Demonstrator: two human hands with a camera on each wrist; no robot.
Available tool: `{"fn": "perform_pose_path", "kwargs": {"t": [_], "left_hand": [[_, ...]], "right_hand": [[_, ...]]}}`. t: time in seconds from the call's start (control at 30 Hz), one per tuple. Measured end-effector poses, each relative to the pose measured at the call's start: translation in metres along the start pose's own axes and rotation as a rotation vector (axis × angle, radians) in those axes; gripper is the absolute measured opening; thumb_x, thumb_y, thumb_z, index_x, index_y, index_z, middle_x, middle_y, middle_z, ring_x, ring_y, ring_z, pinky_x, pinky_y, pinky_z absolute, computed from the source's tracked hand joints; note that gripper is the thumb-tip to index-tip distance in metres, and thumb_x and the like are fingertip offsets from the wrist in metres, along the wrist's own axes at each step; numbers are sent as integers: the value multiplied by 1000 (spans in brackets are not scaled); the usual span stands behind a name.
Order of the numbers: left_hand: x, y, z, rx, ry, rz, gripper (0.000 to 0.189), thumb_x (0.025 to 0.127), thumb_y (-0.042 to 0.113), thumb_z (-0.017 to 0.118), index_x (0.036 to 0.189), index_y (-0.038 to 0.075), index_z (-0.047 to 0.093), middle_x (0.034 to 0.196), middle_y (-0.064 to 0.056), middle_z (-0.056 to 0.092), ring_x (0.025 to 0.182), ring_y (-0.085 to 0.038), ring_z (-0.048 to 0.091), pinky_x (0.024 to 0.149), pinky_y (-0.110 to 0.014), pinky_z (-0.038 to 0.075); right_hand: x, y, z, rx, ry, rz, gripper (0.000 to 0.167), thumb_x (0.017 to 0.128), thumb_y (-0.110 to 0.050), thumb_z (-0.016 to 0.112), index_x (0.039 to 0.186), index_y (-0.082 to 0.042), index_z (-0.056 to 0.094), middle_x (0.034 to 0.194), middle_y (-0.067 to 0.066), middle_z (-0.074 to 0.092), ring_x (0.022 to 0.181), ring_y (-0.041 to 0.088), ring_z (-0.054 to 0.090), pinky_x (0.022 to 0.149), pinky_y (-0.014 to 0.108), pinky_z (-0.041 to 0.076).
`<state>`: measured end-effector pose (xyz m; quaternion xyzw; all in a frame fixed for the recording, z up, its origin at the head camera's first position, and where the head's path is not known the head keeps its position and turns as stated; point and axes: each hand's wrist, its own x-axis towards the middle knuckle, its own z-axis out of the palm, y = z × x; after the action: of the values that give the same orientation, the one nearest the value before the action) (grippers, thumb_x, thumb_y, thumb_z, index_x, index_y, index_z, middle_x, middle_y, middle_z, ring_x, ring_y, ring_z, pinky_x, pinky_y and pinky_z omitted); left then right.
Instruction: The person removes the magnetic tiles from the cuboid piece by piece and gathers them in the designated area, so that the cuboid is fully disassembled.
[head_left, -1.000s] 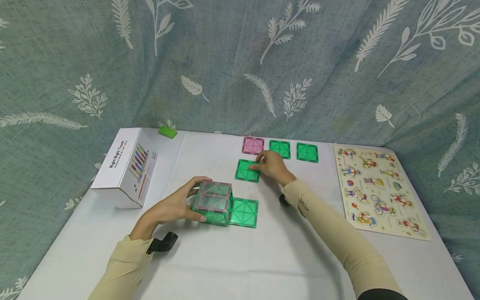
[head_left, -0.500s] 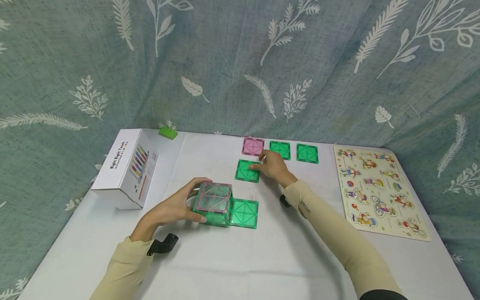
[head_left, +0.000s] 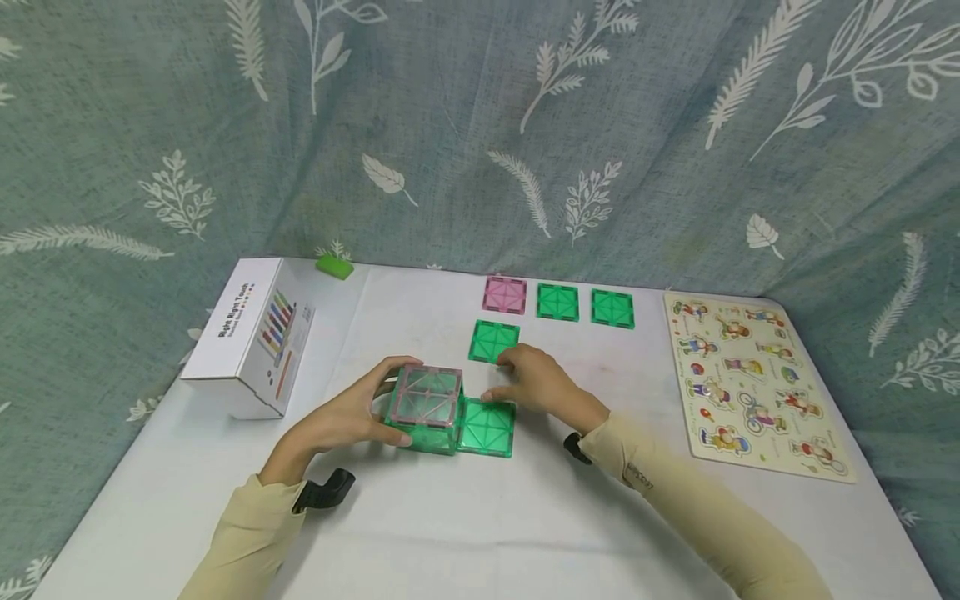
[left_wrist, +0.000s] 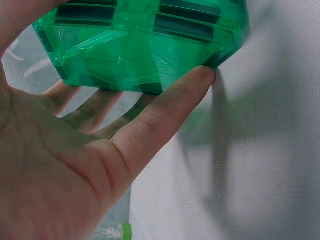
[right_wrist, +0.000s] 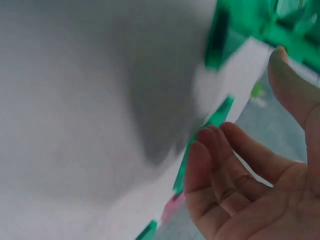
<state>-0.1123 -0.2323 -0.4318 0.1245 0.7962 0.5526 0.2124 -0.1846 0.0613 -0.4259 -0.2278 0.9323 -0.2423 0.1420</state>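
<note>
A box-shaped block of magnetic tiles (head_left: 427, 396), green at the sides and pink-edged on top, stands on the white table in the head view. My left hand (head_left: 341, 423) grips it from the left, thumb on its near side; the left wrist view shows the thumb (left_wrist: 165, 117) along a green edge. Flat against the block's right side lies a green magnetic tile (head_left: 486, 432). My right hand (head_left: 551, 387) hovers by that tile's far edge, thumb and fingers apart with nothing between them. Just beyond its fingertips lies another green tile (head_left: 491, 340).
At the back are a pink tile (head_left: 505, 295) and two green tiles, one left (head_left: 557, 302) and one right (head_left: 612, 308). A white box (head_left: 251, 333) stands left, near a small green block (head_left: 334, 266). A picture puzzle board (head_left: 757, 387) lies right.
My right hand has left the upper green tile and come down toward me, to the tile beside the block. That upper tile stays in place. My left hand keeps its grip.
</note>
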Motion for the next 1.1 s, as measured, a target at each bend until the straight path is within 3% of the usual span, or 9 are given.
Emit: {"fn": "perform_pose_path", "kwargs": {"t": [0.3,0.5,0.77,1.1], "left_hand": [[0,0,1,9,8,-1,105,69,11,91,152,27,29,163,-13,27,152,-52,14,108,-72,36],[0,0,1,7,6,-5,104,70,11,91,152,26,29,163,-13,26,153,-52,13,109,-72,35],[-1,0,1,12,8,-14,104,71,11,90,153,27,29,164,-13,25,153,-52,12,110,-74,31],[-1,-1,2,19,14,-8,104,70,12,91,152,27,30,163,-13,27,152,-52,14,110,-74,32]], "right_hand": [[-30,-12,12,-43,-128,-27,73,69,-41,92,128,-7,67,122,8,58,104,23,60,91,41,54],[-39,-15,18,-99,-85,-57,85,64,-45,93,132,-3,64,124,11,58,105,23,59,89,42,56],[-45,-19,22,-86,-47,-50,84,64,-43,94,129,1,64,116,10,59,99,22,56,88,40,54],[-45,-13,27,-54,-7,-37,83,62,-43,96,128,-2,65,119,9,60,108,24,54,92,40,53]]}}
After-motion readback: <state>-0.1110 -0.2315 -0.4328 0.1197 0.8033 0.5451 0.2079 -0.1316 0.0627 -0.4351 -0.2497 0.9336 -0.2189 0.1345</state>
